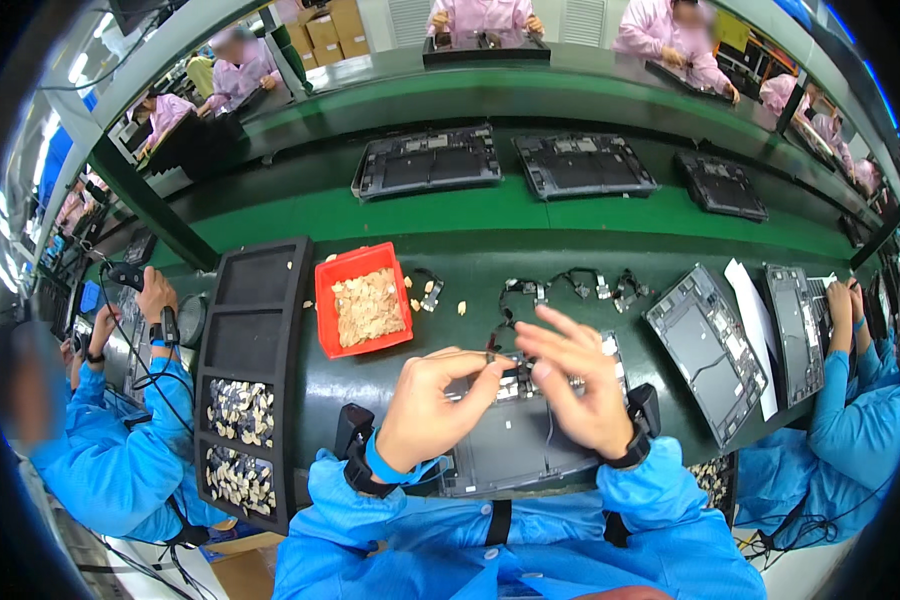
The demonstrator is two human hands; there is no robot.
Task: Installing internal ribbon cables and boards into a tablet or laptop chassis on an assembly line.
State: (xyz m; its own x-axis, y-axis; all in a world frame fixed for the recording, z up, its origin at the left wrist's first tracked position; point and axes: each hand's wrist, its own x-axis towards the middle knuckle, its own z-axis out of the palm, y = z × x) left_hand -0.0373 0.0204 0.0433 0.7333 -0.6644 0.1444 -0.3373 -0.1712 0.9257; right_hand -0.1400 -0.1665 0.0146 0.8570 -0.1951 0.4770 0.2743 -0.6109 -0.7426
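Note:
An opened tablet (500,440) with dark flat battery cells lies on the bench right in front of me, partly covered by my hands. Above its far edge, my left hand (432,405) pinches a small dark part (507,364) between thumb and forefinger; its exact kind is hard to make out. My right hand (582,395) hovers over the tablet's upper right, fingers stretched and apart, its fingertips close to that part. Beyond the hands lie several small dark flex-cable parts (580,284) in a loose row.
A red bin (322,312) of small beige pieces stands left of centre, beside a black compartment tray (296,400). Another opened tablet (705,350) leans at right near white paper (750,300). More tablets (430,160) lie on the green belt (330,213). Co-workers sit on both sides and opposite.

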